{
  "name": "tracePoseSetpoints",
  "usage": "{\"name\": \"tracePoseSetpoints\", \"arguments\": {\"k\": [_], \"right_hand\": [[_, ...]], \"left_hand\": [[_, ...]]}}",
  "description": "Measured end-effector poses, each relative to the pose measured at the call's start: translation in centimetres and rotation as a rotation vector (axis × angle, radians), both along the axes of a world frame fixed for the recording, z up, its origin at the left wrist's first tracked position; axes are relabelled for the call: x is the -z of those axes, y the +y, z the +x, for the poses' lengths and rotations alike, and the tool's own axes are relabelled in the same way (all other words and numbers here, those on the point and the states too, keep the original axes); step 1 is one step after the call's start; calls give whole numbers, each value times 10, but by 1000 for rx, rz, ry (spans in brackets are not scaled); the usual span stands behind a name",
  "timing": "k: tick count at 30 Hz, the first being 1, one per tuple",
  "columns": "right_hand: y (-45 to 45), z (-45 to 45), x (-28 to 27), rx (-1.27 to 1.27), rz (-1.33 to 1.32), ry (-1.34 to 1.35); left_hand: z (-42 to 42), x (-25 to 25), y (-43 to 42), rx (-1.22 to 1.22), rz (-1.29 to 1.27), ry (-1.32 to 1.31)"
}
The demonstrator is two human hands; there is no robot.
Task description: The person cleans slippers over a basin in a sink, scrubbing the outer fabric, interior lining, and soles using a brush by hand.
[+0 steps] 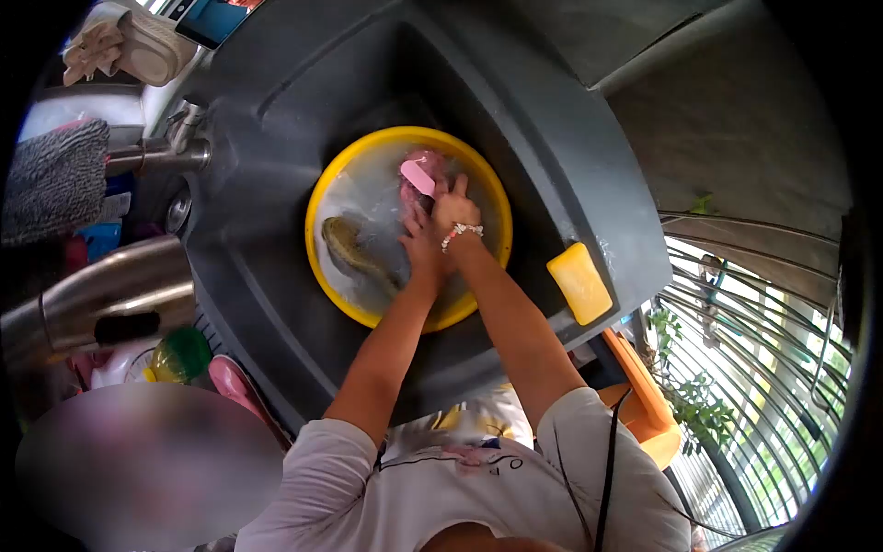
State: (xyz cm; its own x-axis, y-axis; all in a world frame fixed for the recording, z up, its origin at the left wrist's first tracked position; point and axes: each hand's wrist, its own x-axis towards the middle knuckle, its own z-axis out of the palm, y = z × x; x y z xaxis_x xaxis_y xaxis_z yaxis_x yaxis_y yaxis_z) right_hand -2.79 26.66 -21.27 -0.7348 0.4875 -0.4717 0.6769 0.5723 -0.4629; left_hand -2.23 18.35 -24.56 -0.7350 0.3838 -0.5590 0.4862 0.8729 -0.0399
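A yellow-rimmed basin point(315, 202) of cloudy, soapy water sits in the dark grey sink point(267, 304). Both hands are inside it. My right hand point(454, 208), with a beaded bracelet at its wrist, has its fingers bent at a light pink, rounded oblong piece point(418, 178), perhaps a scrub brush. Under and around this piece lies a wet, darker pink item point(430, 163) whose kind I cannot make out. My left hand point(422, 241) is beside the right, fingers curled at the item's lower end. A greenish-brown, elongated thing point(352, 248), possibly a shoe, lies in the water to the left.
A yellow soap bar point(580, 283) rests on the sink's right ledge. At the left are a metal tap point(184, 147) and a grey towel point(55, 179). A phone point(216, 20) and a beige sandal point(147, 51) are at the upper left. An orange container point(644, 405) stands lower right.
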Motion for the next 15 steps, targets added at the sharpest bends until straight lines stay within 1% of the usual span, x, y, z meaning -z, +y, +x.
{"name": "tracePoseSetpoints", "arguments": {"k": [1, 2, 3, 5, 7, 8, 9, 11, 12, 14, 15], "right_hand": [[1, -2, 0, -21, 19, -16], [3, -7, 7, -15, 27, -12], [6, -12, 14, 3, 29, 0], [10, -15, 23, 13, 29, 16], [15, -9, 17, 57, 8, 57], [14, -2, 15, 58, -9, 43], [9, 7, 20, 64, -4, 40], [-6, 30, 44, 183, 88, 38], [1, 22, 11, 166, -72, -135], [0, 13, 45, 144, -114, -193], [3, 5, 51, 122, -152, -238]], "left_hand": [[-3, -13, 2, -42, 65, -157], [-7, -12, 1, -35, 72, -153], [-11, -12, 1, -53, 564, -90], [-12, -16, -3, -74, 1054, -18], [-4, -26, -3, -45, 468, 35], [-3, -30, -3, 108, 254, -49], [2, -31, -7, 113, 259, -53], [15, -29, -25, 324, 348, 71], [13, -30, -25, 323, 349, 66], [6, -31, -24, 348, 282, 95], [0, -23, -23, 348, 284, 99]]}}
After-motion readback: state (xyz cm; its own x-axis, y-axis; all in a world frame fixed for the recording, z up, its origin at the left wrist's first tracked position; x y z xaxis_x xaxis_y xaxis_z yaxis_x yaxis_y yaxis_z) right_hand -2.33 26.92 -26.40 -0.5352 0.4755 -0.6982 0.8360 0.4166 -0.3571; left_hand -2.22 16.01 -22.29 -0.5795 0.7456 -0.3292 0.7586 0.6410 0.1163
